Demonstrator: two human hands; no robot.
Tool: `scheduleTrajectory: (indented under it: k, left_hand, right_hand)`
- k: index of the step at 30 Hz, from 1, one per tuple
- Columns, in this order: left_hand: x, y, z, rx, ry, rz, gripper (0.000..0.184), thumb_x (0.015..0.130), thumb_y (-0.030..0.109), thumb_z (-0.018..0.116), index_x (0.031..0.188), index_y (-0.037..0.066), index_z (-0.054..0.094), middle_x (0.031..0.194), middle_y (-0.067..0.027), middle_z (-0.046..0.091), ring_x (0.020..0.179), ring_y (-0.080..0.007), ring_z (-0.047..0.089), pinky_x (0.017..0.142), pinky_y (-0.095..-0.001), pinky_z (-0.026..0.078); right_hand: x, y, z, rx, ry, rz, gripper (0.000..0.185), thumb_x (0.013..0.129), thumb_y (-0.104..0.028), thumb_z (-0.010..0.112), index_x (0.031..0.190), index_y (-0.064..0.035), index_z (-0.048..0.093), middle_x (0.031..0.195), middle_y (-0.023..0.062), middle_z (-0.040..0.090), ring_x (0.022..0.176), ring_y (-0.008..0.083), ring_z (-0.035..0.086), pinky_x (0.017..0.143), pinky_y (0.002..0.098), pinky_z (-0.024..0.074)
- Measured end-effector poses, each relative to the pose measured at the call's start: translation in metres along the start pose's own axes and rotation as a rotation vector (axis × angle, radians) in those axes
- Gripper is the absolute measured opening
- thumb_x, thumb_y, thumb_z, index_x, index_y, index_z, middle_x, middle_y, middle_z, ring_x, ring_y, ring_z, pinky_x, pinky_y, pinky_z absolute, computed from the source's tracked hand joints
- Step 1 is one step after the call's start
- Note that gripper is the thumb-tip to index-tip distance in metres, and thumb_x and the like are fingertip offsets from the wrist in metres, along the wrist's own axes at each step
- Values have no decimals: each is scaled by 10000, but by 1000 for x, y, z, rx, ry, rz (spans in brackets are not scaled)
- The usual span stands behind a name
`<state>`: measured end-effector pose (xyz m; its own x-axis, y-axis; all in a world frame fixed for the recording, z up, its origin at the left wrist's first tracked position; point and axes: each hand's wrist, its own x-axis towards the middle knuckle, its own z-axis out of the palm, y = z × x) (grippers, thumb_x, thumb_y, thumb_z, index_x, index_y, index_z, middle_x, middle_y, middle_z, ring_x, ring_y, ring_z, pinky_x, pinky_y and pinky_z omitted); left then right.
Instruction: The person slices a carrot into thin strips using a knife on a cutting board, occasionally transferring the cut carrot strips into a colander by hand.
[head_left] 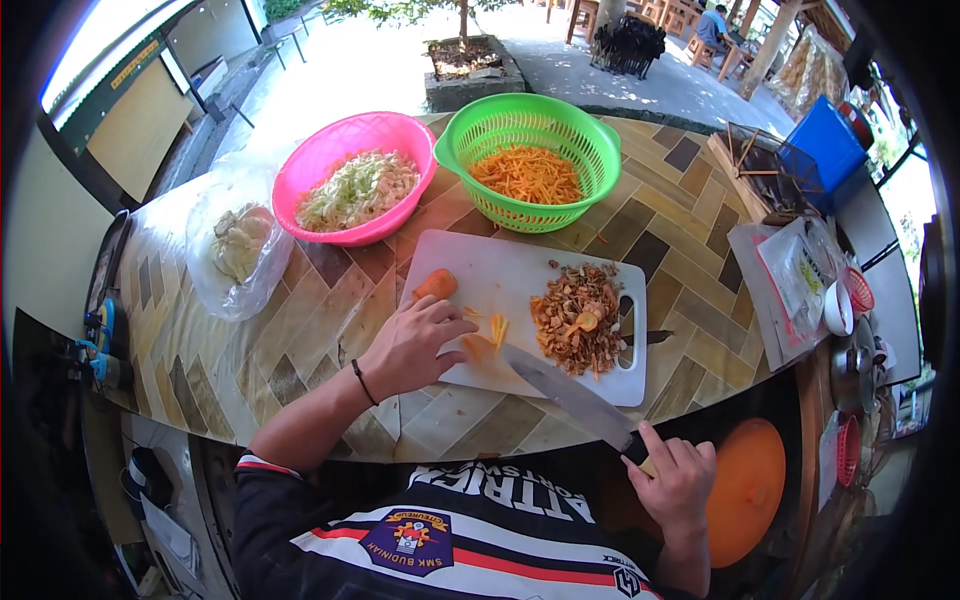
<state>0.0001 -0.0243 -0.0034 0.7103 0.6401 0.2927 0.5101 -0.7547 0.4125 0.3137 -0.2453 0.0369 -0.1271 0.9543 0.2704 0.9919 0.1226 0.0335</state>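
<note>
Cutting board (490,262) with carrot (437,285) just beyond left hand (415,345).

Left hand (422,338) palm down, fingers (455,328) loosely spread; right hand (675,478) nearer torso, fingers curled in grip.

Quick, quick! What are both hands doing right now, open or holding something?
Left hand: open, thumb apart, over the white rectangular cutting board.
Right hand: closed, holding the long metal-bladed knife by its handle.
</note>
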Motion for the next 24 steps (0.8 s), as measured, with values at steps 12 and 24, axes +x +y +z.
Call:
scheduleTrajectory:
  k: [12, 24]
  left_hand:
    - [19, -12, 18, 190, -16, 92, 123, 821, 132, 694, 937, 90, 683, 930, -45, 624, 917, -243, 601, 826, -373, 480]
    - [30, -12, 4, 73, -81, 39, 309, 770, 199, 767, 1048, 78, 702, 1022, -72, 632, 1033, -282, 572, 913, -399, 464]
  right_hand:
    - [1, 4, 30, 207, 100, 143, 541, 699, -303, 834, 1176, -99, 683, 645, 11, 528, 577, 195, 506, 612, 358, 311]
    - [-10, 3, 37, 311, 133, 230, 538, 714, -273, 835, 1181, -59, 674, 704, 38, 602, 584, 221, 524, 604, 362, 345]
